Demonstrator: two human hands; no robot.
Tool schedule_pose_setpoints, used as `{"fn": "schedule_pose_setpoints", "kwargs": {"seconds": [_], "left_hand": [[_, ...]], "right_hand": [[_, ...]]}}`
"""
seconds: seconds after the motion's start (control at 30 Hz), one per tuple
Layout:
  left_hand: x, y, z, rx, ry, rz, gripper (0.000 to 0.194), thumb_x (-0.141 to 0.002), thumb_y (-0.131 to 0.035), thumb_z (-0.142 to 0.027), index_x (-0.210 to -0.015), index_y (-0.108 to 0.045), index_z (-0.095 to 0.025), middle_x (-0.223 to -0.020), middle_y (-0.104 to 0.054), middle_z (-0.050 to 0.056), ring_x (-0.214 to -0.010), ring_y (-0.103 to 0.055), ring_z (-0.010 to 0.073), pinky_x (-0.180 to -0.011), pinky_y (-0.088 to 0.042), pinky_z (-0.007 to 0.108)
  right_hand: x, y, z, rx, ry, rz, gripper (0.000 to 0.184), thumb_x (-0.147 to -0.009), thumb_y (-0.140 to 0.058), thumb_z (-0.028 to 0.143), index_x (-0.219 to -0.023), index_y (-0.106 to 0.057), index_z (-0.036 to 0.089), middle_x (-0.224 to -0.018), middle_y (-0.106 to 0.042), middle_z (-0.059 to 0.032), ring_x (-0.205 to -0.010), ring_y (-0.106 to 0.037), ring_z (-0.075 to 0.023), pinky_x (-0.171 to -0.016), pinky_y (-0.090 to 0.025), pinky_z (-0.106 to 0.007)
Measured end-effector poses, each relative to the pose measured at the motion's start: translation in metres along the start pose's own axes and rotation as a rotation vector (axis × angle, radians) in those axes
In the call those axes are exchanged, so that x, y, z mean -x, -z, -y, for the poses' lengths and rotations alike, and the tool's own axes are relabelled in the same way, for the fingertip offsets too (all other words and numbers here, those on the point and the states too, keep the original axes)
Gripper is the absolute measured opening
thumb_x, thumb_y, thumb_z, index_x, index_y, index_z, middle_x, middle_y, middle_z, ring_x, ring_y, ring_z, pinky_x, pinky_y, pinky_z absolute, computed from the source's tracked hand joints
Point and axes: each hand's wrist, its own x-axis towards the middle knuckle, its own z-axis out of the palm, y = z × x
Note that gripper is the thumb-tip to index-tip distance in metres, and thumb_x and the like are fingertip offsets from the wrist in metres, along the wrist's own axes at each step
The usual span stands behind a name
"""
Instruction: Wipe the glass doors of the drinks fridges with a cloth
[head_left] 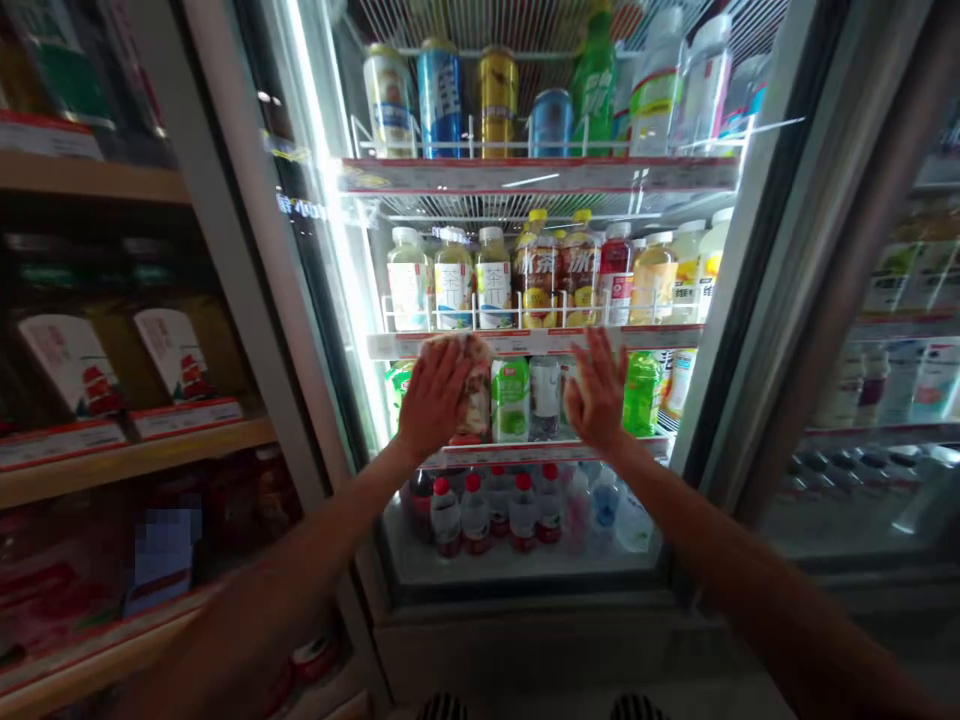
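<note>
Both my arms reach toward a lit drinks fridge. My left hand (435, 398) is stretched flat, back of the hand toward me, in front of the left part of the third shelf. Just beside its fingers is a brown-and-pink patterned item (475, 400), partly hidden; whether the hand touches it I cannot tell. My right hand (598, 388), slightly blurred, has its fingers apart in front of the same shelf, left of a green bottle (643, 393). Between the hands stand a green-and-white pack (511, 398) and a clear bottle with a pale label (544, 396).
Cans (441, 95) and bottles line the top shelf. Tea bottles (495, 278) stand behind a white wire rail below. Small red-capped bottles (474, 515) fill the bottom. A wooden shelf (142, 462) with juice bottles is at left, a metal door frame (817, 290) at right.
</note>
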Motion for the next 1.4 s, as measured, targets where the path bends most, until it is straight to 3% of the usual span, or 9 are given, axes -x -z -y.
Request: {"fn": "schedule_pose_setpoints", "kwargs": {"seconds": [0.17, 0.3, 0.4, 0.57, 0.73, 1.0, 1.1, 1.23, 1.4], "left_hand": [[-0.031, -0.008, -0.032, 0.213, 0.054, -0.041, 0.068, -0.086, -0.043, -0.025, -0.144, -0.010, -0.013, -0.147, -0.026, 0.014, -0.139, -0.014, 0.0204, -0.113, -0.021, 0.042], [0.012, 0.014, -0.005, 0.195, -0.048, 0.107, 0.076, -0.082, -0.050, -0.031, -0.144, -0.010, -0.017, -0.148, -0.022, 0.012, -0.139, -0.015, 0.0234, -0.113, -0.017, 0.046], [0.045, 0.021, 0.022, 0.047, 0.124, 0.076, 0.074, -0.083, -0.050, -0.029, -0.145, -0.010, -0.019, -0.150, -0.017, 0.011, -0.139, -0.014, 0.0237, -0.113, -0.013, 0.047], [0.061, 0.015, 0.029, -0.039, 0.234, 0.092, 0.071, -0.082, -0.052, -0.030, -0.144, -0.016, -0.025, -0.149, -0.020, 0.007, -0.138, -0.018, 0.0239, -0.113, -0.012, 0.047], [0.058, 0.011, 0.019, -0.026, 0.302, 0.101, 0.076, -0.082, -0.052, -0.030, -0.145, -0.009, -0.026, -0.151, -0.013, 0.005, -0.139, -0.014, 0.0254, -0.113, -0.008, 0.051], [0.060, 0.012, 0.019, 0.007, 0.304, 0.099, 0.074, -0.083, -0.052, -0.031, -0.144, -0.011, -0.026, -0.151, -0.015, 0.008, -0.139, -0.013, 0.0247, -0.113, -0.005, 0.049], [0.060, 0.011, 0.018, 0.055, 0.333, 0.101, 0.072, -0.084, -0.051, -0.032, -0.144, -0.012, -0.027, -0.151, -0.015, 0.008, -0.139, -0.013, 0.0263, -0.113, -0.004, 0.052], [0.059, 0.009, 0.016, 0.063, 0.338, 0.082, 0.072, -0.084, -0.050, -0.032, -0.144, -0.012, -0.025, -0.151, -0.014, 0.009, -0.139, -0.013, 0.0304, -0.111, -0.005, 0.057], [0.058, 0.010, 0.015, 0.026, 0.318, 0.072, 0.070, -0.085, -0.049, -0.031, -0.144, -0.014, -0.023, -0.151, -0.013, 0.009, -0.138, -0.015, 0.0324, -0.110, -0.009, 0.060]], "right_hand": [[0.000, -0.029, 0.068, -0.272, -0.088, 0.011, 0.057, -0.088, -0.025, 0.017, -0.144, -0.014, 0.023, -0.148, -0.027, -0.0053, -0.137, -0.026, -0.0158, -0.108, -0.033, -0.040], [-0.001, -0.061, 0.100, -0.038, -0.131, 0.159, 0.051, -0.088, -0.037, 0.032, -0.137, -0.034, 0.022, -0.147, -0.031, -0.0086, -0.140, -0.014, -0.0238, -0.111, -0.016, -0.053], [-0.002, -0.078, 0.110, 0.093, -0.044, 0.196, 0.050, -0.087, -0.041, 0.038, -0.135, -0.038, 0.025, -0.147, -0.031, -0.0071, -0.141, -0.009, -0.0253, -0.110, -0.003, -0.059], [0.030, -0.035, 0.041, 0.237, 0.079, 0.208, 0.047, -0.089, -0.040, 0.031, -0.135, -0.036, 0.029, -0.143, -0.038, -0.0034, -0.139, -0.018, -0.0178, -0.114, 0.000, -0.049], [0.067, 0.032, -0.071, 0.420, -0.427, -0.136, 0.051, -0.087, -0.037, 0.030, -0.136, -0.035, 0.014, -0.146, -0.027, -0.0184, -0.136, -0.024, -0.0313, -0.106, -0.015, -0.063], [0.054, -0.024, 0.042, 0.191, -0.033, 0.200, 0.045, -0.085, -0.043, 0.022, -0.129, -0.044, 0.031, -0.143, -0.038, -0.0020, -0.139, -0.019, -0.0196, -0.113, -0.014, -0.048], [0.077, -0.002, 0.003, 0.266, -0.037, 0.143, 0.048, -0.087, -0.042, 0.019, -0.132, -0.040, 0.035, -0.142, -0.039, -0.0019, -0.137, -0.026, -0.0183, -0.113, -0.010, -0.049], [0.089, 0.026, -0.067, 0.420, -0.390, -0.197, 0.054, -0.091, -0.031, 0.023, -0.144, -0.018, 0.021, -0.149, -0.023, -0.0140, -0.139, -0.018, -0.0236, -0.108, -0.013, -0.060], [0.076, -0.009, 0.000, 0.284, -0.240, 0.035, 0.055, -0.088, -0.039, 0.026, -0.142, -0.026, 0.030, -0.150, -0.022, -0.0079, -0.140, -0.016, -0.0239, -0.110, -0.017, -0.054]]}}
